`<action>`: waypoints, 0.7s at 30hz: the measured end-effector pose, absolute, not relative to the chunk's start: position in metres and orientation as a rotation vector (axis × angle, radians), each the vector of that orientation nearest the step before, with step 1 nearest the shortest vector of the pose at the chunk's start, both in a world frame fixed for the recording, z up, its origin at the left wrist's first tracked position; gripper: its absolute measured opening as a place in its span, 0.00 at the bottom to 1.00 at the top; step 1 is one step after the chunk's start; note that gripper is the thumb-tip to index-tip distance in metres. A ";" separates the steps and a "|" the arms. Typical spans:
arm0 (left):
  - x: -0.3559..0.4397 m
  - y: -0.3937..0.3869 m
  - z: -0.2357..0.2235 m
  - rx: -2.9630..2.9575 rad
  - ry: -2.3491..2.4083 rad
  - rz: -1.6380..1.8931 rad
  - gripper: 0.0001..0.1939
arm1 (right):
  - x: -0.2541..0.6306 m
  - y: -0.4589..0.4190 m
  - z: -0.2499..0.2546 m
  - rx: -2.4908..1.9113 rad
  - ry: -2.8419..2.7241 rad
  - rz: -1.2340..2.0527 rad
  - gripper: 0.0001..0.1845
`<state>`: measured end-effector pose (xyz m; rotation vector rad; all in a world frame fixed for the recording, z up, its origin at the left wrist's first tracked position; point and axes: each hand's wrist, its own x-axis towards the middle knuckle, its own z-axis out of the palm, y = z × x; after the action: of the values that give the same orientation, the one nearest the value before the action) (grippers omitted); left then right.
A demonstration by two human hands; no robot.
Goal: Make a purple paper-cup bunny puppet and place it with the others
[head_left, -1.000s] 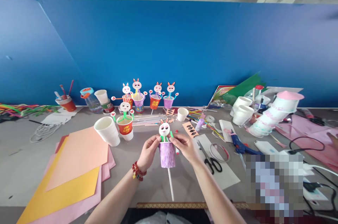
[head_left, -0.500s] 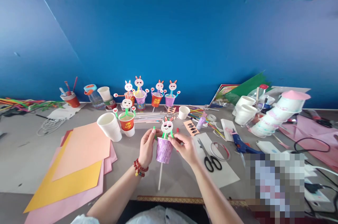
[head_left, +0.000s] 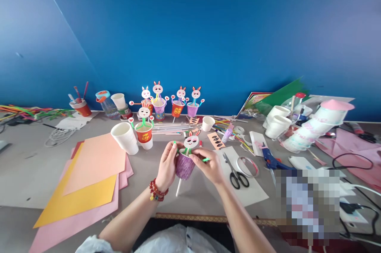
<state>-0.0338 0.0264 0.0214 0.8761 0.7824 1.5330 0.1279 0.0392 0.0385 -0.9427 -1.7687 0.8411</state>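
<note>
Left hand (head_left: 167, 167): my thumb and fingers are closed on the left of the purple cup (head_left: 183, 167), near its rim; one green strip (head_left: 174, 142) pokes up at my fingertips.
Right hand (head_left: 212, 166): I grasp the same cup on its right, thumb against the rim; another green strip (head_left: 206, 160) juts out past my fingers. How firmly I pinch either strip, I can't tell.
Cup's place: between my two hands, in front of me, over the near part of the table (head_left: 141, 171).
Bending the strips: that seems the step in hand; I'd pin each strip at the rim with a thumb and fold slowly, matching both sides.
Pressure on the rim: light, as the wall would likely dent.
White stick (head_left: 178, 188): best left free below the cup, so nothing jogs the rabbit head (head_left: 191, 141).
Cup's look: streaky purple, pale-rimmed, its top leaning right.
Rabbit's look: round and white, with pointed ears, dark eyes and pink cheeks, standing above the rim.
</note>
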 end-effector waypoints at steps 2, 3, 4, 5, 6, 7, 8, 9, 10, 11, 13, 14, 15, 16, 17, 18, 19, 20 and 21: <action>-0.032 0.022 0.020 0.977 0.768 1.551 0.16 | 0.128 0.039 0.038 -0.945 -1.737 0.831 0.11; -0.032 0.020 0.019 1.043 0.757 1.549 0.18 | 0.129 0.038 0.038 -0.941 -1.728 0.818 0.11; -0.032 0.018 0.018 1.107 0.741 1.543 0.21 | 0.129 0.038 0.039 -0.931 -1.726 0.801 0.11; -0.031 0.017 0.018 1.161 0.721 1.530 0.25 | 0.130 0.038 0.040 -0.921 -1.728 0.782 0.11; -0.031 0.016 0.018 1.200 0.701 1.513 0.28 | 0.131 0.037 0.041 -0.909 -1.732 0.762 0.11; -0.031 0.015 0.018 1.220 0.683 1.497 0.31 | 0.131 0.037 0.041 -0.897 -1.736 0.743 0.10; -0.031 0.015 0.017 1.221 0.669 1.484 0.33 | 0.132 0.036 0.042 -0.888 -1.740 0.724 0.10; -0.030 0.015 0.017 1.209 0.662 1.469 0.35 | 0.132 0.035 0.043 -0.878 -1.746 0.706 0.09; -0.030 0.016 0.017 1.190 0.661 1.447 0.36 | 0.132 0.035 0.043 -0.869 -1.754 0.693 0.09; -0.030 0.017 0.016 1.171 0.661 1.423 0.36 | 0.133 0.035 0.044 -0.862 -1.765 0.691 0.09; -0.031 0.018 0.015 1.142 0.666 1.368 0.35 | 0.134 0.035 0.046 -0.856 -1.779 0.703 0.08; -0.032 0.019 0.014 1.137 0.674 1.341 0.34 | 0.135 0.035 0.048 -0.861 -1.776 0.711 0.08; -0.033 0.018 0.014 1.143 0.683 1.320 0.33 | 0.137 0.036 0.050 -0.869 -1.769 0.718 0.08; -0.033 0.018 0.014 1.160 0.691 1.307 0.32 | 0.139 0.036 0.052 -0.879 -1.763 0.729 0.08; -0.034 0.017 0.015 1.187 0.697 1.300 0.32 | 0.141 0.037 0.055 -0.886 -1.754 0.755 0.08; -0.035 0.017 0.016 1.223 0.701 1.293 0.32 | 0.142 0.038 0.058 -0.890 -1.736 0.810 0.09; -0.036 0.016 0.016 1.265 0.703 1.289 0.32 | 0.144 0.038 0.060 -0.892 -1.712 0.902 0.11; -0.037 0.015 0.017 1.312 0.704 1.288 0.33 | 0.145 0.039 0.061 -0.892 -1.672 1.015 0.12; -0.037 0.015 0.018 1.359 0.709 1.290 0.33 | 0.145 0.040 0.062 -0.889 -1.618 1.124 0.13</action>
<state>-0.0372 0.0149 0.0175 1.3595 0.7091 1.2897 0.1449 0.0401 0.0621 -0.8894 -1.6180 1.1242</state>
